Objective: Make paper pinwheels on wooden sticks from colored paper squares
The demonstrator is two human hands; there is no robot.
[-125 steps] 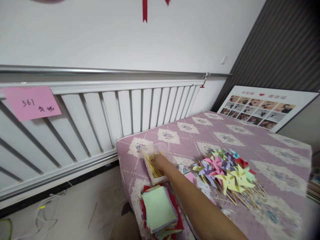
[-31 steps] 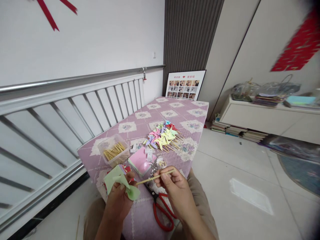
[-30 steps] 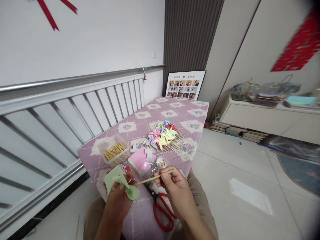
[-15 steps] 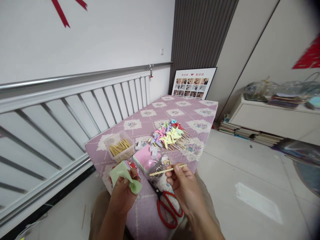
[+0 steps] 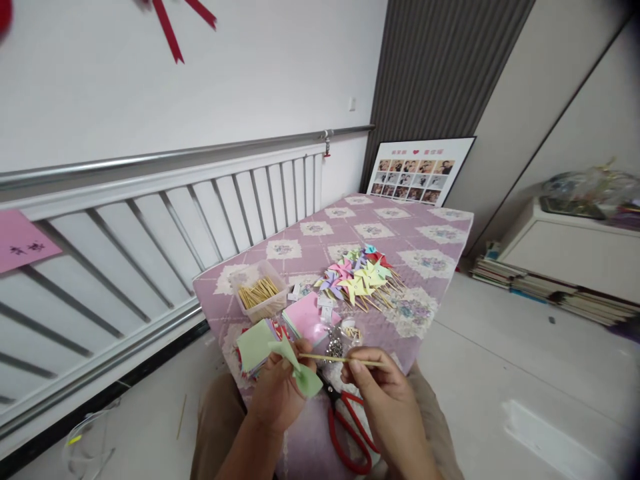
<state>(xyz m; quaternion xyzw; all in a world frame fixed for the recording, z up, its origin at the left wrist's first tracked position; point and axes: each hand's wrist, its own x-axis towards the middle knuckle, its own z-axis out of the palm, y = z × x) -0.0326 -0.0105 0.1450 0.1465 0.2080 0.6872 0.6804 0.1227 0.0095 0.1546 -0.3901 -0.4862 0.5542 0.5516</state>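
Note:
My left hand [image 5: 280,390] pinches a folded light-green paper pinwheel [image 5: 306,380] near the table's front edge. Between the fingers of my right hand [image 5: 377,383] is a thin wooden stick [image 5: 333,359], its left end at the green paper; whether it touches is unclear. Below and between the hands lie red-handled scissors [image 5: 350,427], partly covered by the right hand. Just beyond are a heap of small metal pins [image 5: 334,343] and a little cup [image 5: 351,330] of short light-coloured pieces. A stack of green paper squares [image 5: 254,343] lies beside my left hand.
A clear plastic box [image 5: 267,309] of wooden sticks stands at the left of the cloth-covered table [image 5: 395,232]. Pink paper squares [image 5: 303,312] lie at its middle, with several finished pinwheels [image 5: 360,277] beyond. A white radiator [image 5: 200,220] runs along the left wall.
The stick in my right hand has come to the green paper in my left hand, and the hands are closer together. The view has swung to the left.

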